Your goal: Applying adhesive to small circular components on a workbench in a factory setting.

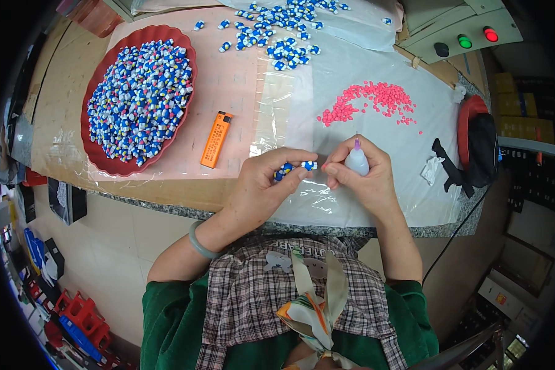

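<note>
My left hand (256,188) pinches a small blue-and-white piece (309,165) between thumb and forefinger. More blue pieces with yellow spots (282,171) are tucked in the same hand. Close by on the right, my right hand (377,179) cradles a small translucent squeeze bottle (356,163) with a purple nozzle pointing away from me. Its thumb and forefinger are closed on a tiny pink bit (324,166), just apart from the piece in my left hand. Beyond my hands, many loose pink bits (385,97) lie scattered on the clear plastic sheeting (302,203).
A red scalloped bowl (191,92) heaped with finished-looking blue-and-white pieces stands at left. An orange lighter (216,139) lies beside it. More blue-and-white pieces (287,52) spread at the back. A metal box (462,37) with lit buttons and a black strap (451,169) are at right.
</note>
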### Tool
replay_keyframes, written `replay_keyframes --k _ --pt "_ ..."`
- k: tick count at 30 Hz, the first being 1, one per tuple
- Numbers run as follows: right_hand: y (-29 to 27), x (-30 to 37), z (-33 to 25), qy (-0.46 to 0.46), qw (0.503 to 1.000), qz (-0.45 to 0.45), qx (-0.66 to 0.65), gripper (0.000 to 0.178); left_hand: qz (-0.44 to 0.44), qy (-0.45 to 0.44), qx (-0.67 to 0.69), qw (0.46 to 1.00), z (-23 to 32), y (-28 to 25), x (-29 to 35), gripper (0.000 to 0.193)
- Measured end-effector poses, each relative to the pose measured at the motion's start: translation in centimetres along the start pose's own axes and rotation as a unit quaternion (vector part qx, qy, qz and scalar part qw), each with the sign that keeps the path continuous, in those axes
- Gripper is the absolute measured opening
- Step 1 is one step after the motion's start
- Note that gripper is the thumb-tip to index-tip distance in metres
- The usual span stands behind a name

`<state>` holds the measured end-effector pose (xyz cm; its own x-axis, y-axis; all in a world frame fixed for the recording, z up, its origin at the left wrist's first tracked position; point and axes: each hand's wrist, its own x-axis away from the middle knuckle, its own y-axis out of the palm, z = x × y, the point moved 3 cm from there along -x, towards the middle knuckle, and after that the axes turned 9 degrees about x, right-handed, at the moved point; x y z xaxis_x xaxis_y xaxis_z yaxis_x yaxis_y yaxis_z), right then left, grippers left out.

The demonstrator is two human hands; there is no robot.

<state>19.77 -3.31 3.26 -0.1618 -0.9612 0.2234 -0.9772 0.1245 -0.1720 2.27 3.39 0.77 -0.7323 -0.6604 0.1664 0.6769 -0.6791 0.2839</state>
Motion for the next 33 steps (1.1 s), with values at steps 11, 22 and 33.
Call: replay_keyframes --k 11,22,33 --pt "0.8 0.6 -0.1 0.007 0.999 0.019 0.033 0.016 0.002 0.171 -0.210 0.963 1.2 0.9 0.0 0.024" --pt "1.2 0.2 0.1 -0.030 0.992 0.032 0.115 0.021 0.006 0.219 -0.221 0.950 0.9 1.0 -0.1 0.022" --pt "0.5 0.2 0.9 0.034 0.995 0.049 -0.075 0.020 -0.021 -0.081 0.201 0.976 1.4 0.7 -0.6 0.017"
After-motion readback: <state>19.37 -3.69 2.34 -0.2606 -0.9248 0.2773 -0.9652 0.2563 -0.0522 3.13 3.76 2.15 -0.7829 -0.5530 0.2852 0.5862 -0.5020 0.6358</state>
